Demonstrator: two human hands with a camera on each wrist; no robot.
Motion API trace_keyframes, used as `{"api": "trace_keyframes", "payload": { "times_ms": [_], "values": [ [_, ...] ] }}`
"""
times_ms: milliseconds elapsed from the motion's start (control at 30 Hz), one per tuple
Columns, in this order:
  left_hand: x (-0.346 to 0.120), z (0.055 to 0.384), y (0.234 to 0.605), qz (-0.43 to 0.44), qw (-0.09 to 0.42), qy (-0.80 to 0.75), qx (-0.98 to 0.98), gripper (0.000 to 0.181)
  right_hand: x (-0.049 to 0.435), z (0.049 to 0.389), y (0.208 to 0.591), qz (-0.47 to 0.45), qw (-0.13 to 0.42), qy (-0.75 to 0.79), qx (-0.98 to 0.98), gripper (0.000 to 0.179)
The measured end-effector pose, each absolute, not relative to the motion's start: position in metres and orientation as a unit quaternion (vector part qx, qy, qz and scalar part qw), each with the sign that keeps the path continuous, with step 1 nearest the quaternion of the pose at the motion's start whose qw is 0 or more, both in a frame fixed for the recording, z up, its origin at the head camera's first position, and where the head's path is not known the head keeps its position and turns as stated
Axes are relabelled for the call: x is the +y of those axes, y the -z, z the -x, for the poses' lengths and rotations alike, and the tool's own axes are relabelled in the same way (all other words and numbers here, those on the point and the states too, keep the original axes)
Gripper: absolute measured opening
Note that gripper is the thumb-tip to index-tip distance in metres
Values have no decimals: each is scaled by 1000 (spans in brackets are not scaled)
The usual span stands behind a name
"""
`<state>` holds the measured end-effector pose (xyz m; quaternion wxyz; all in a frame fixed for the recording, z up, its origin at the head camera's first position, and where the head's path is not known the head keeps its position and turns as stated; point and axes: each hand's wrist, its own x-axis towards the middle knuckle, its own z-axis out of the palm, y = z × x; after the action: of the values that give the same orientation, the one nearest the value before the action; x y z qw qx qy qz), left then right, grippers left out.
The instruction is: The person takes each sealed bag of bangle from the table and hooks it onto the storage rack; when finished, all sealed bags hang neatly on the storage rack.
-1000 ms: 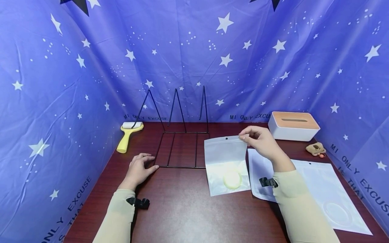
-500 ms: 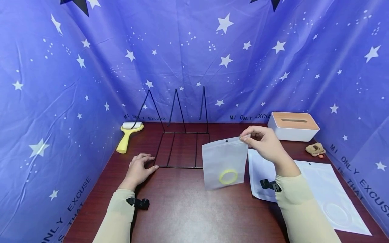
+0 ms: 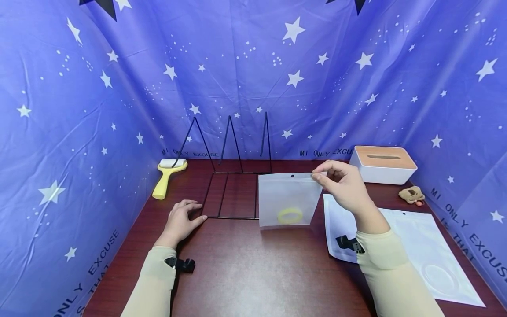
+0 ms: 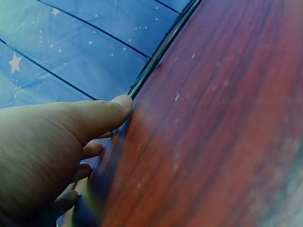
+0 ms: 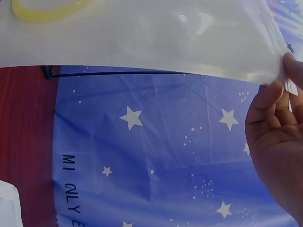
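The white bag (image 3: pixel 291 191) has swung up and left since a second ago, its lower edge higher above the tabletop (image 3: pixel 245 268) and its left side now in front of the black wire rack (image 3: pixel 223 195); a yellow ring (image 3: pixel 289 221) shows in it. The right hand (image 3: pixel 344 184) pinches the bag's top right corner. The left hand (image 3: pixel 180 224), well apart from it, rests at the rack's near left corner, thumb touching the wire. The reddish-brown, wood-grained tabletop has a pale sheen near the front. A yellow-handled roller (image 3: pixel 161 185) lies at back left; a wood-topped tissue box (image 3: pixel 382 171) stands at back right, above flat white bags (image 3: pixel 431 237). Blue star-printed curtains (image 3: pixel 237 66) enclose three sides.
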<state>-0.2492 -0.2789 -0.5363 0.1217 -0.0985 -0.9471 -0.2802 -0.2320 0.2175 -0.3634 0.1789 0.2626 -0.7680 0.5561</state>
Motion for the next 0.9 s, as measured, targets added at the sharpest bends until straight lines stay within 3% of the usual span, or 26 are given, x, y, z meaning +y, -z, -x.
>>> {"api": "trace_keyframes", "payload": {
  "times_ms": [900],
  "values": [
    [-278,247,534,96,120,280,-948,47,163,228,336,-280,202,-575,-742,4]
  ]
}}
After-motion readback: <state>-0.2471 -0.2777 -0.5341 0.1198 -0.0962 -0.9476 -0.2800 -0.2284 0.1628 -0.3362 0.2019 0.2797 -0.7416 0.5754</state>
